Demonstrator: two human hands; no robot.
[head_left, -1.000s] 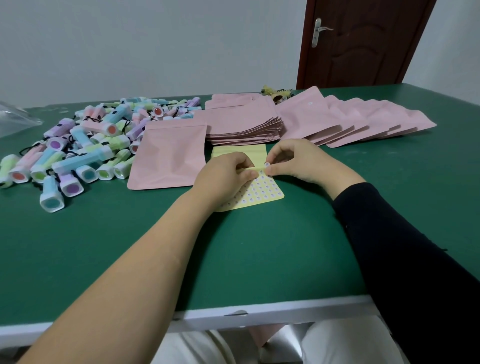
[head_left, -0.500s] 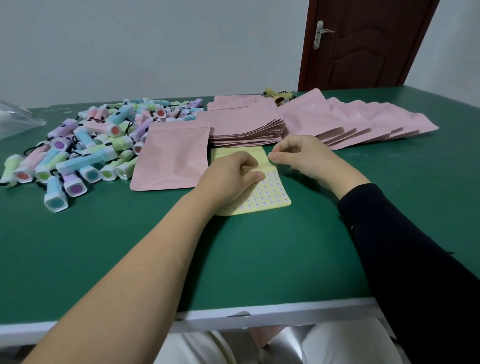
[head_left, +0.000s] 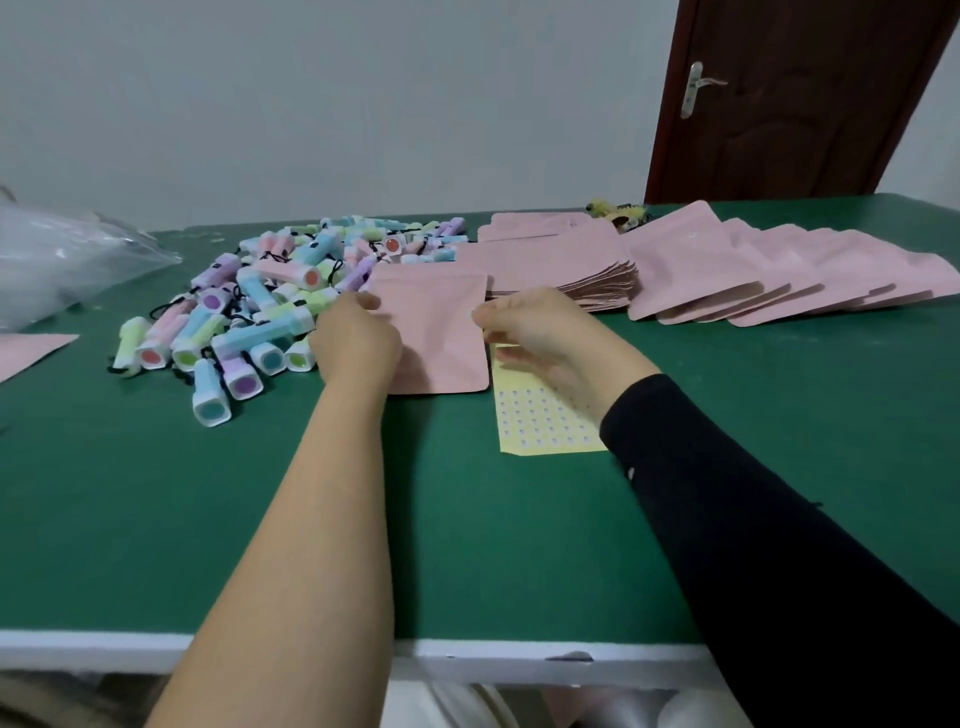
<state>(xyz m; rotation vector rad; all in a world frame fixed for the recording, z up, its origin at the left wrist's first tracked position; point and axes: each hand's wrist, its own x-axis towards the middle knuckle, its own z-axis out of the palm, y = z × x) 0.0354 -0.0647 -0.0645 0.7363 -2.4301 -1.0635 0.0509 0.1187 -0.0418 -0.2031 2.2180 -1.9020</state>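
Observation:
A flat pink pouch (head_left: 441, 332) lies on the green table (head_left: 467, 545) between my two hands. My left hand (head_left: 353, 340) grips its left edge, fingers curled over the upper left corner. My right hand (head_left: 540, 332) pinches the pouch's right edge with thumb and fingertips near the top. A yellow sticker sheet (head_left: 540, 426) with rows of small round stickers lies under and just below my right wrist, partly hidden by it. I cannot tell whether a sticker sits in the pinch.
A pile of pastel mini flashlights (head_left: 249, 312) lies left of the pouch. A stack of pink pouches (head_left: 566, 265) and a fanned row of pouches (head_left: 753, 275) sit behind. A clear plastic bag (head_left: 62, 260) and another pink pouch (head_left: 26, 353) are far left.
Both hands left the sticker sheet and moved up and left onto the single pink pouch. The right hand, which peeled a sticker, now pinches at the pouch's right edge. The view shifted too.

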